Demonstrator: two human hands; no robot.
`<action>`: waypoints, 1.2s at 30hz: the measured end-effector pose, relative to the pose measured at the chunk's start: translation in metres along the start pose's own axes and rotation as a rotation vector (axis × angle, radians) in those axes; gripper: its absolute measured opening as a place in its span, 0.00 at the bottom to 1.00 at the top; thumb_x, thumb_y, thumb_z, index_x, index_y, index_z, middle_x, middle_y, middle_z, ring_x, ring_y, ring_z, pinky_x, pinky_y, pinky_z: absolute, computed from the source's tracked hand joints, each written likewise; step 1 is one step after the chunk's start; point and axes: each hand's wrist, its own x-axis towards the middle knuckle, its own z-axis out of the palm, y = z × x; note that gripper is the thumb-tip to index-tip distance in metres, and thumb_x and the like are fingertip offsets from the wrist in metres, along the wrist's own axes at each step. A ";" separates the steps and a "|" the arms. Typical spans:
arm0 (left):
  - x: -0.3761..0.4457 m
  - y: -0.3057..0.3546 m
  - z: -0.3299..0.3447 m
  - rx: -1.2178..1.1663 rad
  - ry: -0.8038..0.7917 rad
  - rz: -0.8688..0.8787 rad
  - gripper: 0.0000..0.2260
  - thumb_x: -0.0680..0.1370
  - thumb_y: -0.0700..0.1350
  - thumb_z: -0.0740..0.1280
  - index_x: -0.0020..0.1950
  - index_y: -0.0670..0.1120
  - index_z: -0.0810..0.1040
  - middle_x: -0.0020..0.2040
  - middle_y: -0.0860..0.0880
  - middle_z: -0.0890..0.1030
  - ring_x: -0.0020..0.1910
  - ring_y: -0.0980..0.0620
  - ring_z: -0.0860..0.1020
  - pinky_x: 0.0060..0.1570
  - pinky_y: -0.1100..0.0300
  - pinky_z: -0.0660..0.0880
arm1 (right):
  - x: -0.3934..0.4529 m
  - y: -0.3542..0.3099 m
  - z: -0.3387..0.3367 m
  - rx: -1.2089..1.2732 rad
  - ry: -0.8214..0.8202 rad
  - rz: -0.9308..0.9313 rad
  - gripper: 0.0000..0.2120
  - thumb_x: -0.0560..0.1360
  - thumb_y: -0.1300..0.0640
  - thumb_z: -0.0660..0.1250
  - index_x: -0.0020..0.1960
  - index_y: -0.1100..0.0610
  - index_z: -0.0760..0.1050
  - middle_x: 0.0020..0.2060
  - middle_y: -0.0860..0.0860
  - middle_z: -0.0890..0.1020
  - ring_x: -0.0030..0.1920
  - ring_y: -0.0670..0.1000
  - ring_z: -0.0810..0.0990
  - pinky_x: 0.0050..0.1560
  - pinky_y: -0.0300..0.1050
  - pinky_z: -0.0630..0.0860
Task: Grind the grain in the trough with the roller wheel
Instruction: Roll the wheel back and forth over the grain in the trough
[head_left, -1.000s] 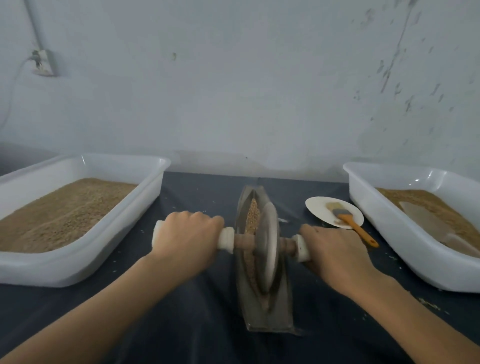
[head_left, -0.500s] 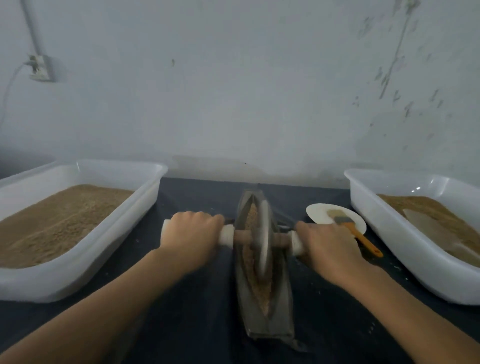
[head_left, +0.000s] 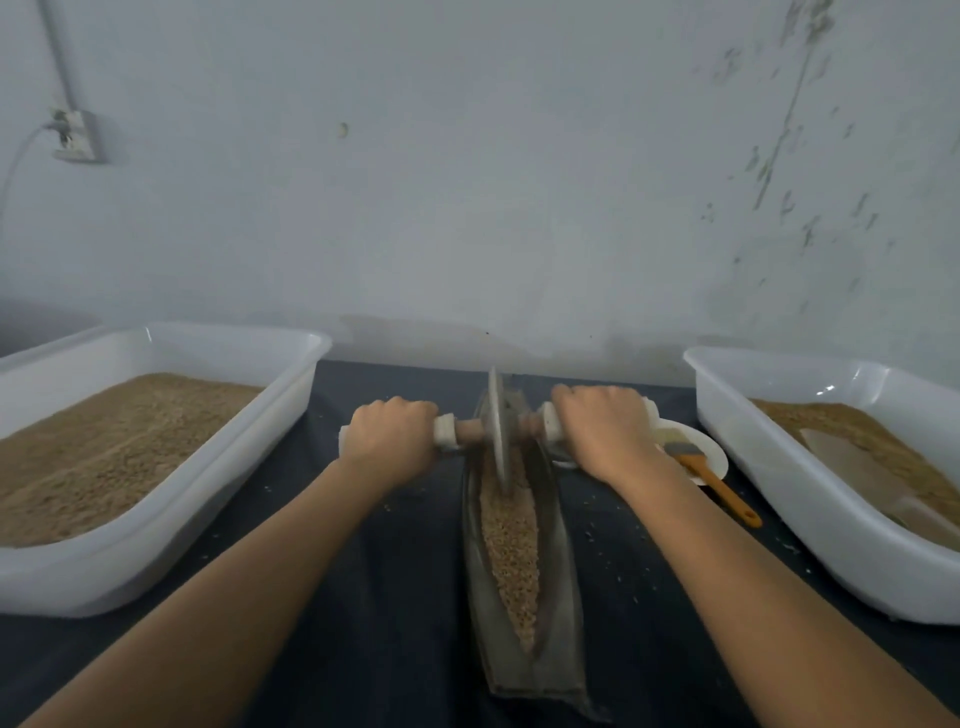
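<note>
A: Dark desk (head_left: 405, 597) below a pale wall. How far along?

B: Midway, I judge. Left hand (head_left: 387, 441) and right hand (head_left: 605, 431) clench the roller wheel (head_left: 497, 431) handles at frame centre; grain (head_left: 511, 545) in the trough (head_left: 558, 571) looks whole.

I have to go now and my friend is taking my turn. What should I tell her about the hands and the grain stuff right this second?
Left hand: grips the left handle of the roller wheel.
Right hand: grips the right handle.
The wheel stands upright at the far end of the trough, which lies lengthwise on the dark table.
The grain in the trough looks mostly whole, so the grinding seems far from done.
Left to do: roll the wheel back towards you and out again until the grain is fine.
A brush lies on a small plate by the right hand; a white tub of grain sits on the left.
</note>
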 end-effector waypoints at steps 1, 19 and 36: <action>-0.002 -0.001 0.002 -0.020 -0.008 -0.007 0.13 0.74 0.54 0.64 0.35 0.53 0.64 0.36 0.53 0.75 0.33 0.49 0.73 0.33 0.57 0.66 | 0.003 -0.001 -0.003 -0.007 0.005 -0.010 0.11 0.68 0.54 0.72 0.48 0.53 0.73 0.40 0.51 0.82 0.39 0.55 0.81 0.33 0.45 0.62; -0.033 0.022 -0.028 0.236 0.126 0.049 0.07 0.76 0.51 0.64 0.42 0.53 0.66 0.39 0.55 0.78 0.32 0.52 0.70 0.29 0.58 0.58 | -0.045 0.000 0.011 0.242 -0.064 0.064 0.14 0.70 0.46 0.68 0.43 0.46 0.63 0.41 0.49 0.81 0.39 0.54 0.80 0.33 0.46 0.62; -0.101 0.012 -0.047 0.155 0.101 0.222 0.19 0.65 0.55 0.73 0.38 0.55 0.61 0.31 0.55 0.72 0.28 0.53 0.72 0.28 0.59 0.54 | -0.099 0.001 -0.047 0.238 -0.206 -0.073 0.15 0.68 0.45 0.70 0.47 0.45 0.66 0.42 0.46 0.79 0.41 0.49 0.80 0.35 0.46 0.70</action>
